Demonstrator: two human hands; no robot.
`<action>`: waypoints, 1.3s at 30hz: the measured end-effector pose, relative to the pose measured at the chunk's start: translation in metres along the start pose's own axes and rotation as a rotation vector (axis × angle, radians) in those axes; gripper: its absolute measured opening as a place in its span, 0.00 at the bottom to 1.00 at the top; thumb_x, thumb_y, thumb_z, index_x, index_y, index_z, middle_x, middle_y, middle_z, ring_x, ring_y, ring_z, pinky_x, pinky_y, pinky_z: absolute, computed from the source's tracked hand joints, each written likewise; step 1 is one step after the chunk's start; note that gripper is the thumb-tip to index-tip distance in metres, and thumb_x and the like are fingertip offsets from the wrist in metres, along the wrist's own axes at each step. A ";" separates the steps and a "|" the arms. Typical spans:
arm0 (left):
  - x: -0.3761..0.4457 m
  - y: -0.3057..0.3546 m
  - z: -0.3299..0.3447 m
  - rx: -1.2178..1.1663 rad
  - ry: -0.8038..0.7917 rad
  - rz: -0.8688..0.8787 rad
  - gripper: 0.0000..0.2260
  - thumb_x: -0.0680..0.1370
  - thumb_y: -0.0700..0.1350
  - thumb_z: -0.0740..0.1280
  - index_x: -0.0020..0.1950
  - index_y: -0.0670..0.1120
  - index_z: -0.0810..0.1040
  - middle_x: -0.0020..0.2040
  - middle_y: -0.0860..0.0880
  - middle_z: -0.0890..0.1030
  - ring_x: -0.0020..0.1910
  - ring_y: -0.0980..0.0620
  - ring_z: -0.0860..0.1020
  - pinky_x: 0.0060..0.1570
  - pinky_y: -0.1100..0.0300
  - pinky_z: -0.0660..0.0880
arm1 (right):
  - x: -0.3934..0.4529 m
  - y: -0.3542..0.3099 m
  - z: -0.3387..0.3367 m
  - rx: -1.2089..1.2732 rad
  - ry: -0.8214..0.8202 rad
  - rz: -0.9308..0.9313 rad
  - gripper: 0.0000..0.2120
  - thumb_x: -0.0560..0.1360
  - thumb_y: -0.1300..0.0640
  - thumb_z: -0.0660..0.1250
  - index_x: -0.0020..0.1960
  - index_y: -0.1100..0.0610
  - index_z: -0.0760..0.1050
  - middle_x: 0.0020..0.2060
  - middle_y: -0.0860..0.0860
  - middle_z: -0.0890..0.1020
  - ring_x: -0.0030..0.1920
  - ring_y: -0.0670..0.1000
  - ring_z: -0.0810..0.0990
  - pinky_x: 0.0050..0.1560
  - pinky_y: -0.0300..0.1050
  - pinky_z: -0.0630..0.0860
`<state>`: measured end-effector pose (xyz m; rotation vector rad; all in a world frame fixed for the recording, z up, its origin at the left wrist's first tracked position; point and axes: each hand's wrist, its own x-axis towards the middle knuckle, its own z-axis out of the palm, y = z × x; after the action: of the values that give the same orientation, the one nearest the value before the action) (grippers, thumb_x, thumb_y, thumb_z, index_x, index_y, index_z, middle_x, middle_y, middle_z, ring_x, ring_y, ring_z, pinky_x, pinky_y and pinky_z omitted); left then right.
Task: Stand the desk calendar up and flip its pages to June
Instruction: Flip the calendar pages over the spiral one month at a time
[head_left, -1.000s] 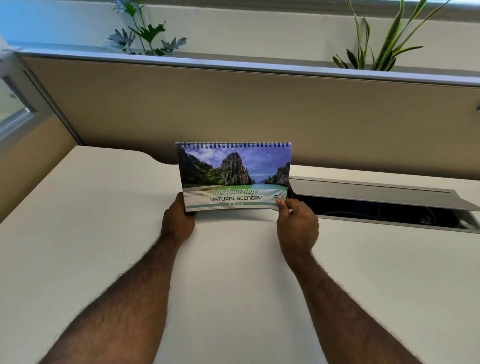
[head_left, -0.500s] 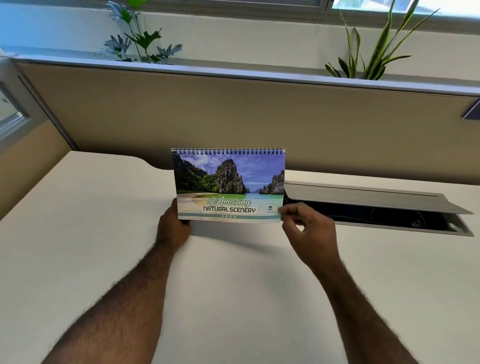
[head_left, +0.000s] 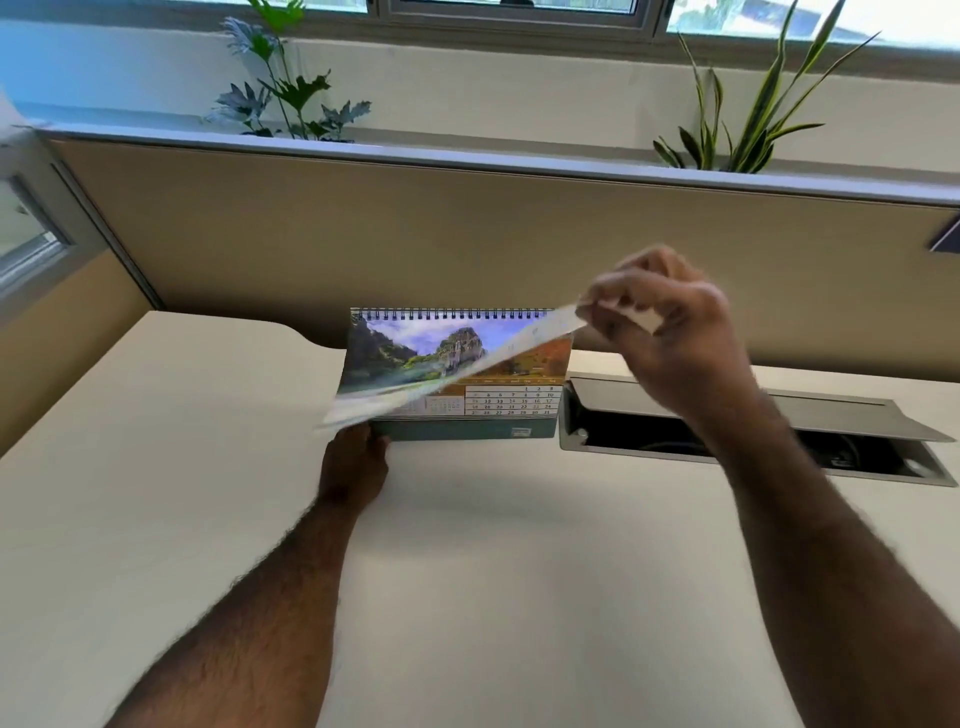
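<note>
The spiral-bound desk calendar (head_left: 514, 405) stands upright on the white desk (head_left: 493, 571), close to the beige partition. Its cover page (head_left: 415, 358), a picture of cliffs and sea, is lifted and blurred, swung up on the spiral. Under it shows a page with an orange picture and a grid of dates; the month name is unreadable. My right hand (head_left: 670, 332) is raised at the calendar's upper right and pinches the cover's corner. My left hand (head_left: 353, 467) holds the calendar's lower left corner at the base.
An open cable hatch (head_left: 753, 436) with a raised grey lid is set in the desk just right of the calendar. The beige partition (head_left: 467, 234) runs behind, with two potted plants (head_left: 291, 98) (head_left: 748, 104) on the ledge above it.
My right hand has risen from the calendar's lower right corner, taking the cover page up with it. A dated page has come into view. My left hand has stayed at the base.
</note>
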<state>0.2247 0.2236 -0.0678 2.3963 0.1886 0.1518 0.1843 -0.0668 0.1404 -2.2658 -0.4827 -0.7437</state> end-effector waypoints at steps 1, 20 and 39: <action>0.000 0.003 -0.002 0.016 -0.016 -0.018 0.17 0.77 0.41 0.63 0.65 0.42 0.68 0.62 0.37 0.77 0.61 0.34 0.74 0.59 0.48 0.70 | 0.012 0.001 -0.002 -0.004 0.024 -0.003 0.07 0.73 0.56 0.70 0.48 0.59 0.82 0.43 0.50 0.77 0.41 0.38 0.73 0.41 0.28 0.71; -0.002 0.006 -0.008 -0.070 -0.049 -0.016 0.16 0.77 0.41 0.62 0.65 0.45 0.68 0.64 0.43 0.77 0.62 0.40 0.76 0.60 0.50 0.73 | 0.051 0.155 0.121 0.184 -0.299 0.942 0.06 0.71 0.73 0.65 0.38 0.65 0.76 0.34 0.56 0.78 0.33 0.52 0.73 0.28 0.38 0.69; -0.005 0.012 -0.007 -0.045 -0.055 -0.039 0.14 0.78 0.41 0.62 0.64 0.43 0.68 0.66 0.42 0.76 0.63 0.39 0.75 0.61 0.49 0.74 | -0.098 0.052 0.162 0.082 0.288 0.911 0.13 0.77 0.57 0.66 0.60 0.61 0.77 0.56 0.56 0.81 0.54 0.55 0.80 0.53 0.44 0.76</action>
<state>0.2199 0.2187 -0.0546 2.3473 0.2039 0.0717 0.1965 0.0003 -0.0435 -1.9477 0.6164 -0.5236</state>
